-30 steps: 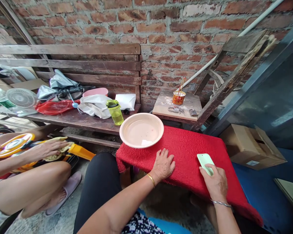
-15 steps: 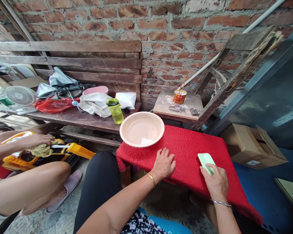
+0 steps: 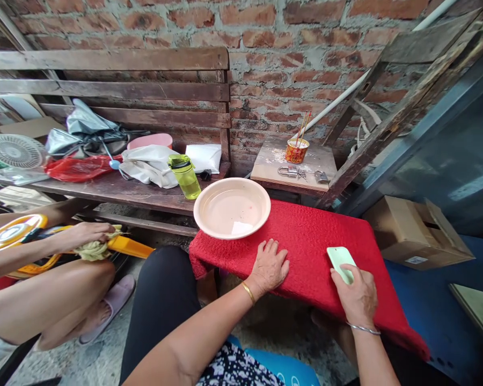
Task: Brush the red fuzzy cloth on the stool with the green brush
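Observation:
A thick red cloth (image 3: 306,246) covers a low bench before me. My left hand (image 3: 269,265) lies flat on its near edge, fingers spread, holding nothing. To the right, my right hand (image 3: 357,295) grips a flat, pale mint-green block (image 3: 340,261) with rounded corners and a small dark mark near its far end. This block rests on the cloth; its underside is hidden. Beyond my left hand stands a round cream basin (image 3: 209,228) of water at the cloth's far left corner. A whitish patch shows inside it.
On my left, another person's hand (image 3: 90,233) holds a yellowish cloth (image 3: 92,251) against a yellow ride-on toy (image 3: 131,247). A green bottle (image 3: 186,179) stands on the wooden bench (image 3: 145,195). Padlocks (image 3: 321,177) and an incense pot (image 3: 297,151) sit behind. A cardboard box (image 3: 416,249) is right.
The view has shifted slightly. The other person's hand has moved right with the yellowish cloth along the yellow toy. My hands keep nearly the same places on the red cloth.

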`<state>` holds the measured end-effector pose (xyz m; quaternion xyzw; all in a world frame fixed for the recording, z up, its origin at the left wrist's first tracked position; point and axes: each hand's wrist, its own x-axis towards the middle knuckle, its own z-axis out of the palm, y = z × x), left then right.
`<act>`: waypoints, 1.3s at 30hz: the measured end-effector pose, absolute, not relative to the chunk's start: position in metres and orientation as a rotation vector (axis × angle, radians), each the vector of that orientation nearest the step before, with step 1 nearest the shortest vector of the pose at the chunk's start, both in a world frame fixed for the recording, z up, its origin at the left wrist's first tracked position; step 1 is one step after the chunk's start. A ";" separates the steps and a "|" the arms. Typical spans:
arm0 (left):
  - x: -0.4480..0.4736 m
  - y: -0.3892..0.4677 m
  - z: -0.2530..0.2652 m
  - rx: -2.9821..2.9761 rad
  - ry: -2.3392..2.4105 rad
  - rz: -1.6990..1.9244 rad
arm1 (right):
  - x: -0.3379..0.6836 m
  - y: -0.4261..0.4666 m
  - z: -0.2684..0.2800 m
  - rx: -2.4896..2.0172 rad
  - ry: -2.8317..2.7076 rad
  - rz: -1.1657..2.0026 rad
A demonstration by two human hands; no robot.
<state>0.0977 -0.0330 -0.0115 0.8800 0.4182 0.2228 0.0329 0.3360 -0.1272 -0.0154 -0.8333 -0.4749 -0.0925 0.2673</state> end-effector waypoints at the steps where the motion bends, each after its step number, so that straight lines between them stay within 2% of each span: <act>1: 0.098 -0.033 -0.011 2.714 1.288 0.685 | 0.336 -0.127 -0.015 -2.253 -1.280 -0.258; 17: 0.099 -0.035 -0.007 2.695 1.281 0.675 | 0.336 -0.129 -0.016 -2.309 -1.264 -0.270; 22: 0.099 -0.034 -0.008 2.685 1.280 0.674 | 0.345 -0.128 -0.012 -2.313 -1.259 -0.165; 33: 0.100 -0.033 -0.007 2.684 1.272 0.680 | 0.403 -0.150 0.002 -2.527 -0.742 -0.063; 39: 0.100 -0.033 -0.012 2.688 1.295 0.802 | 0.348 -0.124 0.002 -2.162 -1.071 -0.132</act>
